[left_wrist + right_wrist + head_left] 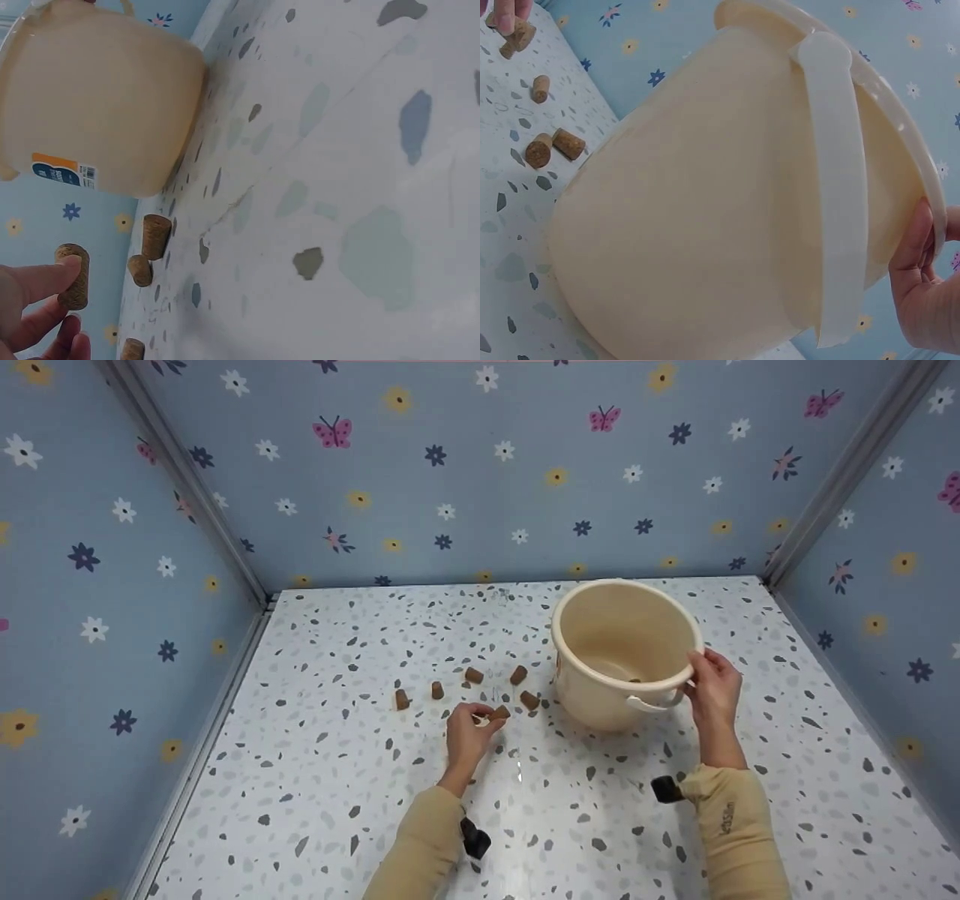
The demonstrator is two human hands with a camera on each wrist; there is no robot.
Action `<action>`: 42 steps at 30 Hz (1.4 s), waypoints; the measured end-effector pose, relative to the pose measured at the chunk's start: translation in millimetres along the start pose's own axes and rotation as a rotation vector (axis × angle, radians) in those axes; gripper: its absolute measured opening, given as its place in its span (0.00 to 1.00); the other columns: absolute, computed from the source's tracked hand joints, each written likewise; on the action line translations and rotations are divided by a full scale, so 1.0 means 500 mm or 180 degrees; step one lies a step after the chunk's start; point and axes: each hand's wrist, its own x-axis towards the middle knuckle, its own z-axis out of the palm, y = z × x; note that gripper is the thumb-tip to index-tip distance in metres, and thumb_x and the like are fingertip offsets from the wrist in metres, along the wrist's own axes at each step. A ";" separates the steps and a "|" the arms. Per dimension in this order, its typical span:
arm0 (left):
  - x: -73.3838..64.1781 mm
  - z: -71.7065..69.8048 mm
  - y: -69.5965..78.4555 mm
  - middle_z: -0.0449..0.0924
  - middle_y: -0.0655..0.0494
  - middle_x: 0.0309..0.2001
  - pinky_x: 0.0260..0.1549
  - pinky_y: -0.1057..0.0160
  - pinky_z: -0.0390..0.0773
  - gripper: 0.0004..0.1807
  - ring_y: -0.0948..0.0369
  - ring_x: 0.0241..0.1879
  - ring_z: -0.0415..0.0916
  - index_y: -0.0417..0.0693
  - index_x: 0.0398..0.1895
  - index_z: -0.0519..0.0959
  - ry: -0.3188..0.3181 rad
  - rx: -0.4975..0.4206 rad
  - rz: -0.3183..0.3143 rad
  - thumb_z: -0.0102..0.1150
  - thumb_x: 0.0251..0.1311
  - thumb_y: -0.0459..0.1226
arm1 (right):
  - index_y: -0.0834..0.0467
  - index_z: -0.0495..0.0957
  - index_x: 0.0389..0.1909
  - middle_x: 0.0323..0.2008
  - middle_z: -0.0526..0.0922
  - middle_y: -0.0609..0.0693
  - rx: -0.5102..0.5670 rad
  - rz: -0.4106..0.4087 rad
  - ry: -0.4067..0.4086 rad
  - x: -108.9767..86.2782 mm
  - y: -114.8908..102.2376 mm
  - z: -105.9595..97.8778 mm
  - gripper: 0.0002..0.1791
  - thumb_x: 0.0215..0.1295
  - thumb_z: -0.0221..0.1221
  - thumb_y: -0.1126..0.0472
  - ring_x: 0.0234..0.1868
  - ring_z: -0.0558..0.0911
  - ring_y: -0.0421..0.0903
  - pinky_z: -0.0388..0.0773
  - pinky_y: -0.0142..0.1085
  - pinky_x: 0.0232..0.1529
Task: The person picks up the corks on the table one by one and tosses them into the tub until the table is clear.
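Just below the centre of the head view, the left hand (466, 740) pinches a cork (500, 712) between thumb and fingers, its long axis nearly upright in the left wrist frame. The bucket (592, 701) lies to its upper right, near but apart (a loose cork (529, 700) sits between). The right hand (716, 688), fingers clamped on the bucket's right edge, is farther from the pinched cork.

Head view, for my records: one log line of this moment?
left hand: pinches brown cylindrical cork | right hand: holds cream plastic bucket | other corks: on speckled white tabletop
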 end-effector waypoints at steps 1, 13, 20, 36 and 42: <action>0.001 -0.001 0.005 0.74 0.52 0.30 0.33 0.63 0.69 0.09 0.55 0.32 0.70 0.42 0.28 0.79 0.0000 -0.0013 0.0038 0.68 0.42 0.34 | 0.56 0.73 0.49 0.40 0.79 0.52 0.0039 -0.0004 -0.0012 -0.004 -0.003 0.001 0.25 0.49 0.65 0.55 0.34 0.80 0.45 0.77 0.39 0.25; 0.011 -0.011 0.076 0.76 0.48 0.32 0.33 0.62 0.70 0.10 0.50 0.35 0.72 0.41 0.29 0.80 -0.0077 -0.0145 0.0438 0.68 0.42 0.34 | 0.57 0.72 0.50 0.40 0.79 0.52 0.0046 -0.0025 0.0000 -0.019 -0.018 0.012 0.24 0.50 0.64 0.58 0.34 0.80 0.46 0.78 0.39 0.25; 0.014 -0.009 0.118 0.76 0.50 0.31 0.31 0.64 0.71 0.10 0.54 0.32 0.72 0.41 0.29 0.80 -0.0069 -0.0182 0.0724 0.68 0.42 0.35 | 0.62 0.73 0.46 0.35 0.79 0.54 0.0295 -0.0023 -0.0187 -0.063 -0.051 0.033 0.18 0.53 0.61 0.63 0.30 0.80 0.46 0.77 0.37 0.22; 0.025 0.009 0.217 0.74 0.54 0.31 0.34 0.66 0.72 0.12 0.57 0.34 0.73 0.43 0.31 0.81 -0.0221 -0.0046 0.0827 0.68 0.43 0.39 | 0.60 0.72 0.48 0.37 0.79 0.54 -0.0039 -0.0077 0.0011 -0.069 -0.049 0.039 0.24 0.50 0.65 0.57 0.32 0.80 0.47 0.76 0.36 0.24; 0.031 0.022 0.250 0.73 0.55 0.31 0.32 0.69 0.70 0.12 0.58 0.34 0.71 0.43 0.30 0.81 -0.0226 -0.0016 0.0997 0.68 0.43 0.39 | 0.61 0.72 0.48 0.36 0.79 0.53 0.0076 0.0028 -0.0015 -0.087 -0.065 0.045 0.22 0.51 0.64 0.61 0.31 0.80 0.46 0.76 0.37 0.23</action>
